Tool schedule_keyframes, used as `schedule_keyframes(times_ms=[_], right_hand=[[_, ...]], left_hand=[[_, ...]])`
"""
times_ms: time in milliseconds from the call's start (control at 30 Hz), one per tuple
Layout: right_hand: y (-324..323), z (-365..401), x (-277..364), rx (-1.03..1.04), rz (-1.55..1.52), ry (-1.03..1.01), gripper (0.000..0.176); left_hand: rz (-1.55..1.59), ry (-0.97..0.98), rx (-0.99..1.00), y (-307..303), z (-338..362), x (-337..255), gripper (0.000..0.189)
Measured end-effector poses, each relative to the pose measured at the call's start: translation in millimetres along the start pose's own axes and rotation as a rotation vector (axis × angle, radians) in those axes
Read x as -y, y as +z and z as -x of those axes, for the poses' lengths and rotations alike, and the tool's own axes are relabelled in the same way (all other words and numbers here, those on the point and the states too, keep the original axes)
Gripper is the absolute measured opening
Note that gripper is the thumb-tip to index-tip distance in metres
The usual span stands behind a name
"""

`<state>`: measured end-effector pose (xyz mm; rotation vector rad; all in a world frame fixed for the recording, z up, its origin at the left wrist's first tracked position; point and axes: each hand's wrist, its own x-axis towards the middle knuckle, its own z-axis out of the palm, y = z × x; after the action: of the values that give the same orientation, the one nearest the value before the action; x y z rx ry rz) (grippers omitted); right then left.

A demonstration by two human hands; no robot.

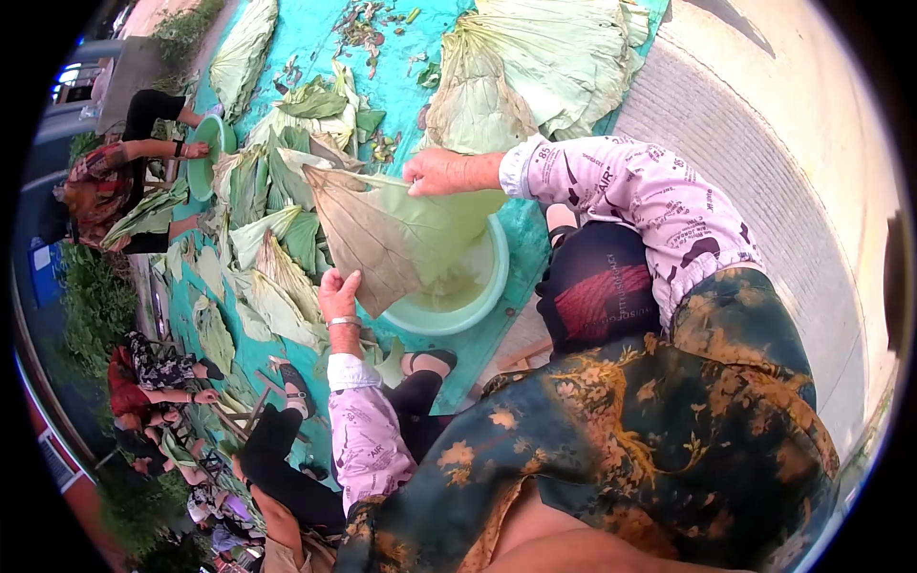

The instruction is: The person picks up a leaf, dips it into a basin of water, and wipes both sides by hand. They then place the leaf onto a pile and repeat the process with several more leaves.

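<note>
A large lotus leaf, part brown and part pale green, is stretched between my two hands above a round light-green basin with cloudy water in it. My left hand pinches the leaf's brown edge between thumb and fingers. Closed on the leaf's upper edge is my right hand, its wrist in a white elastic cuff. The leaf covers part of the basin's far side. Behind the right hand lies a stack of pale, folded lotus leaves.
A turquoise ground sheet carries many loose leaves and scraps. At the far left a person sits by another green basin. More people sit at lower left. Grooved paving runs along the right.
</note>
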<state>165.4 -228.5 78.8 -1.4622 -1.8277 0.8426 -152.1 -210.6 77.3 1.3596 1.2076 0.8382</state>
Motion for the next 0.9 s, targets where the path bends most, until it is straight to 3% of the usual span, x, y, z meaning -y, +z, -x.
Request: schedule_keyframes(times_ms=[133,233,400,533,700,800,867,900], right_hand=[[-14.3,28.2,-2.2,-0.026,-0.203,0.046,0.028],[-9.3,39.5,-14.7,-0.021,-0.313,0.066,0.026],[-16.8,62.4,-10.3,0.01,-0.497,0.137,0.02],[-10.5,64.8,-13.6,-0.051,-0.525,0.142,0.021],[-40.6,73.6,-9.6,-0.078,-0.673,0.136,0.016],[-78.4,78.1,-36.9,-0.423,-0.581,0.276,0.016],[-107.9,87.2,-75.4,-0.789,-0.326,0.416,0.017],[-118.1,92.8,-89.1,-0.849,-0.169,0.487,0.017]], left_hand=[[0.012,-0.175,0.105,15.8,17.2,-54.2,0.023],[-0.013,-0.19,0.184,20.2,16.8,-58.8,0.024],[-0.014,-0.439,0.251,37.3,25.6,-82.9,0.036],[0.232,-0.45,0.059,33.8,21.1,-72.0,0.02],[0.197,-0.32,-0.026,59.3,32.7,-109.4,0.014],[0.227,-0.295,-0.051,61.4,38.0,-130.4,0.015],[0.229,-0.284,-0.05,58.3,43.0,-135.7,0.017],[0.222,-0.275,-0.036,54.4,42.8,-134.2,0.017]])
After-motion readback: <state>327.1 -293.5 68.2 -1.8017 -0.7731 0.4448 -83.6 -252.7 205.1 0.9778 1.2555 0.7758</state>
